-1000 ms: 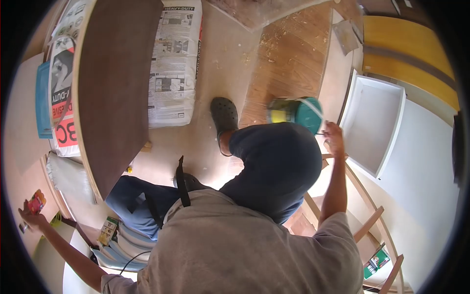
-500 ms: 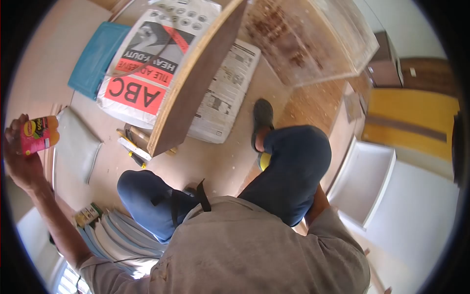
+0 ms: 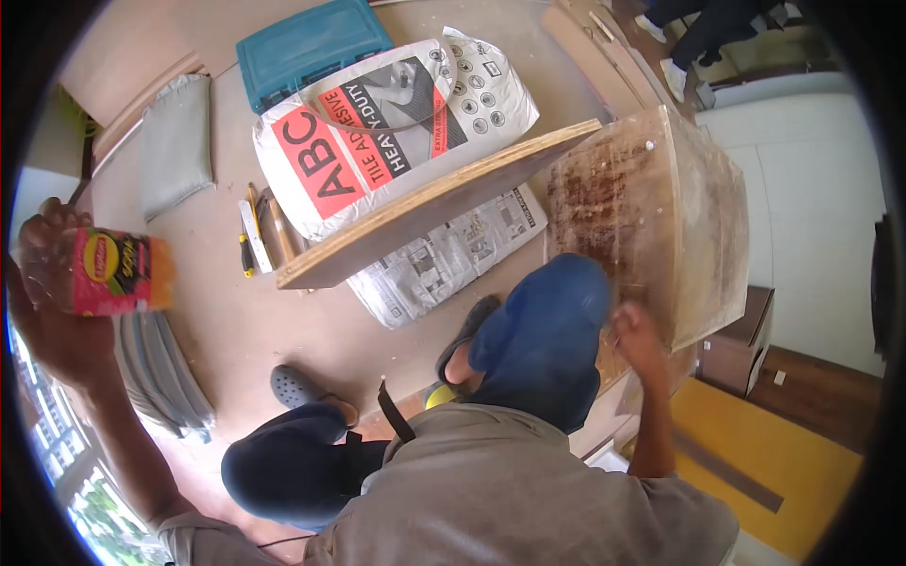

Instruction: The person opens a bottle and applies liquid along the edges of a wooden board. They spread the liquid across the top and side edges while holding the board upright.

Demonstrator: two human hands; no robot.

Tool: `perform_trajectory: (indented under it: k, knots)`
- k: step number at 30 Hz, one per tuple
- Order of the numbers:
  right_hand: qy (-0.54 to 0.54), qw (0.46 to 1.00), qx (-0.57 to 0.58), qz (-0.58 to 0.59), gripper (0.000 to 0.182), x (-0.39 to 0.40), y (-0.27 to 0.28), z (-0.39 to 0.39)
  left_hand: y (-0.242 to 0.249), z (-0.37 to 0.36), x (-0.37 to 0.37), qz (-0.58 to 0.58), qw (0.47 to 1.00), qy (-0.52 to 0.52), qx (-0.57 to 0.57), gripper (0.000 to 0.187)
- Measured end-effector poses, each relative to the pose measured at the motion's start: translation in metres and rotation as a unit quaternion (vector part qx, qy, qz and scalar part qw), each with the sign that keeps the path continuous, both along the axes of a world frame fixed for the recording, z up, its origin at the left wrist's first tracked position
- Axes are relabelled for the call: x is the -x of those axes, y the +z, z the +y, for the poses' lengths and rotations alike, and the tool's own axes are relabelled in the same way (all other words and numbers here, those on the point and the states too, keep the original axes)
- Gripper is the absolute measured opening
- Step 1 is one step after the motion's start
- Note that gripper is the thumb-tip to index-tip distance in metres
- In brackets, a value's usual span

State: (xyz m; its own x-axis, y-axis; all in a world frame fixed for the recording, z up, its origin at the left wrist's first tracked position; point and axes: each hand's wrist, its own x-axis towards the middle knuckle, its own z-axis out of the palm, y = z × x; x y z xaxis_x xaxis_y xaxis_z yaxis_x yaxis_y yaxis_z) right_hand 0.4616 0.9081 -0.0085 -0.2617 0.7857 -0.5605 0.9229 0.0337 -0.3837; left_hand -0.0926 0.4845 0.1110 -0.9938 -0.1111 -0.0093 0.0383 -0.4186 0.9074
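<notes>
My left hand [image 3: 58,316] is wrapped round a plastic drink bottle [image 3: 115,271] out at the left. The bottle has a pink and black label with a yellow badge, and orange shows at one end. My right hand [image 3: 634,328] is beside my right knee, close to a dirty wooden box [image 3: 613,198]. Motion smears its fingers, so whether it is open or closed cannot be made out.
A tile adhesive bag [image 3: 330,156] lies ahead, with a board [image 3: 434,212] on edge against it and another bag [image 3: 444,259] behind the board. Nearby are a teal case [image 3: 307,47], a screwdriver [image 3: 246,255] and a grey cushion [image 3: 179,141]. Someone's legs [image 3: 694,38] show far right.
The view has turned, and the bottle in my left hand now appears larger and further right. My right hand, hidden before, has come into sight by my knee. A person's legs now show.
</notes>
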Motion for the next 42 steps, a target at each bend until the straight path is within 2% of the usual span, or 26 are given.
perform_trajectory:
  k: [1, 2, 3, 4, 6, 8, 10, 12, 13, 14, 15, 16, 17, 18, 19, 20, 21, 23, 25, 28, 30, 32, 33, 35, 37, 42]
  knots:
    - [0.149, 0.979, -0.122, 0.065, 0.021, 0.043, 0.035, -0.006, -0.017, -0.025, 0.006, 0.082, 0.959, -0.264, -0.054, 0.053]
    - [0.132, 0.951, -0.116, 0.253, 0.021, 0.091, 0.063, -0.035, -0.024, -0.040, 0.001, 0.159, 0.840, -0.509, -0.099, 0.052]
    - [0.117, 0.887, -0.106, 0.434, 0.022, 0.130, 0.076, -0.062, -0.005, -0.007, -0.057, 0.130, 0.884, -0.442, -0.086, 0.053]
    - [0.185, 0.817, 0.044, 0.544, 0.034, 0.143, 0.072, -0.074, 0.000, 0.007, -0.093, 0.041, 0.974, -0.219, -0.025, 0.052]
    - [0.261, 0.721, 0.313, 0.560, 0.069, 0.175, 0.045, -0.105, -0.001, 0.032, -0.134, 0.077, 0.960, -0.264, -0.050, 0.051]
    - [0.366, 0.677, 0.323, 0.551, 0.083, 0.203, 0.008, -0.144, 0.007, 0.058, -0.185, 0.006, 0.967, -0.243, -0.078, 0.051]
    - [0.346, 0.623, 0.391, 0.583, 0.090, 0.199, -0.002, -0.170, 0.000, 0.078, -0.223, -0.099, 0.946, -0.250, -0.179, 0.049]
    - [0.323, 0.569, 0.305, 0.692, 0.103, 0.195, 0.010, -0.183, -0.004, 0.099, -0.257, -0.144, 0.929, -0.252, -0.230, 0.044]
    - [0.251, 0.468, 0.428, 0.731, 0.110, 0.194, 0.005, -0.186, -0.012, 0.110, -0.270, -0.158, 0.927, -0.265, -0.215, 0.046]
    - [0.428, 0.621, 0.067, 0.653, 0.113, 0.183, 0.018, -0.162, -0.018, 0.121, -0.283, -0.174, 0.922, -0.278, -0.204, 0.048]
    - [0.409, 0.647, -0.019, 0.644, 0.111, 0.183, 0.004, -0.160, -0.014, 0.132, -0.294, -0.117, 0.931, -0.302, -0.169, 0.048]
    - [0.288, 0.665, 0.203, 0.658, 0.101, 0.171, -0.026, -0.160, -0.010, 0.143, -0.302, -0.059, 0.936, -0.322, -0.130, 0.049]
    - [0.193, 0.577, 0.383, 0.695, 0.090, 0.170, -0.010, -0.161, -0.009, 0.156, -0.301, -0.047, 0.940, -0.323, -0.099, 0.048]
    - [0.182, 0.474, 0.426, 0.748, 0.085, 0.177, -0.025, -0.149, -0.009, 0.169, -0.300, -0.035, 0.942, -0.325, -0.071, 0.047]
    - [0.141, 0.447, 0.423, 0.775, 0.089, 0.185, -0.002, -0.140, -0.006, 0.186, -0.307, -0.017, 0.949, -0.300, -0.092, 0.046]
    - [0.086, 0.392, 0.517, 0.756, 0.077, 0.178, 0.007, -0.131, -0.005, 0.202, -0.315, -0.003, 0.953, -0.281, -0.115, 0.045]
    - [0.059, 0.356, 0.548, 0.755, 0.083, 0.178, 0.018, -0.121, -0.006, 0.214, -0.320, 0.002, 0.953, -0.279, -0.118, 0.045]
    - [0.038, 0.352, 0.556, 0.752, 0.084, 0.185, 0.019, -0.100, -0.012, 0.230, -0.317, 0.067, 0.957, -0.281, -0.011, 0.039]
    - [-0.014, 0.316, 0.580, 0.751, 0.092, 0.191, 0.024, -0.086, -0.023, 0.239, -0.307, 0.068, 0.944, -0.323, -0.025, 0.039]
    - [-0.011, 0.375, 0.540, 0.754, 0.081, 0.205, 0.014, -0.050, -0.050, 0.243, -0.293, 0.017, 0.912, -0.409, -0.018, 0.040]
    - [-0.081, 0.490, 0.458, 0.738, 0.058, 0.219, 0.012, -0.024, -0.068, 0.229, -0.288, -0.078, 0.883, -0.456, -0.076, 0.044]
    - [-0.031, 0.524, 0.390, 0.757, 0.051, 0.223, 0.026, -0.003, -0.075, 0.209, -0.290, -0.092, 0.892, -0.438, 0.061, 0.046]
    - [-0.031, 0.525, 0.384, 0.759, 0.051, 0.230, 0.034, 0.004, -0.084, 0.198, -0.282, -0.090, 0.890, -0.442, 0.059, 0.046]
    - [-0.018, 0.646, 0.166, 0.745, 0.046, 0.237, 0.057, 0.010, -0.115, 0.179, -0.269, -0.054, 0.919, -0.373, 0.114, 0.046]
    - [0.023, 0.668, 0.143, 0.730, 0.044, 0.242, 0.073, 0.021, -0.131, 0.160, -0.249, 0.032, 0.929, -0.297, 0.218, 0.040]
    - [0.120, 0.730, 0.074, 0.669, 0.038, 0.265, 0.093, 0.030, -0.141, 0.107, -0.207, 0.198, 0.860, -0.038, 0.468, 0.044]
